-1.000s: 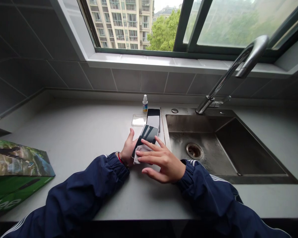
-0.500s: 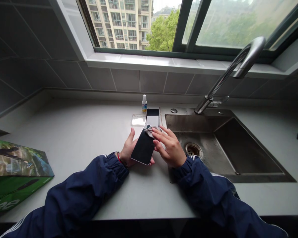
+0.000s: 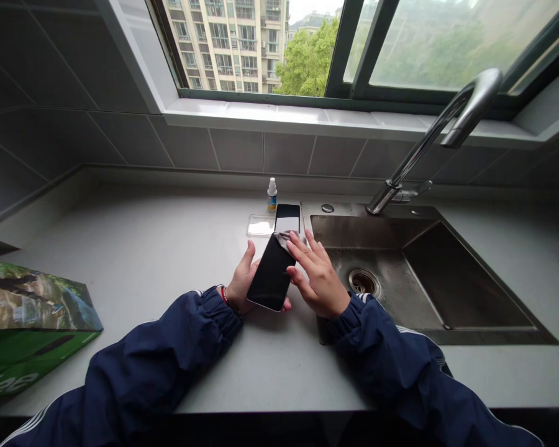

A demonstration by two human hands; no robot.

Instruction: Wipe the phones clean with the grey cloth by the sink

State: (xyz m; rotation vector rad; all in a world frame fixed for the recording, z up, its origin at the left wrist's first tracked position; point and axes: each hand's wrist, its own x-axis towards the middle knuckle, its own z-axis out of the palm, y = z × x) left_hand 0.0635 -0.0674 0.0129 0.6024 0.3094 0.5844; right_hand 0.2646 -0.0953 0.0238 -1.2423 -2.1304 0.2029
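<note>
Left hand [image 3: 240, 285] cradles phone [image 3: 270, 279] above pale counter [image 3: 168, 248], fingers wrapped beneath, thumb raised apart along left side. Phone's dark screen faces up; long axis slants from near left to far right. Right hand [image 3: 323, 282], fingers slightly parted, presses grey cloth [image 3: 284, 239] over phone's far end; cannot tell if cloth is pinched. Printed box [image 3: 37, 310] at left; steel sink [image 3: 494, 337] at right. Farther: clear case [image 3: 261, 226], second phone [image 3: 287, 218], small bottle [image 3: 272, 197], then tiled wall [image 3: 237, 151], window [image 3: 428, 49].
</note>
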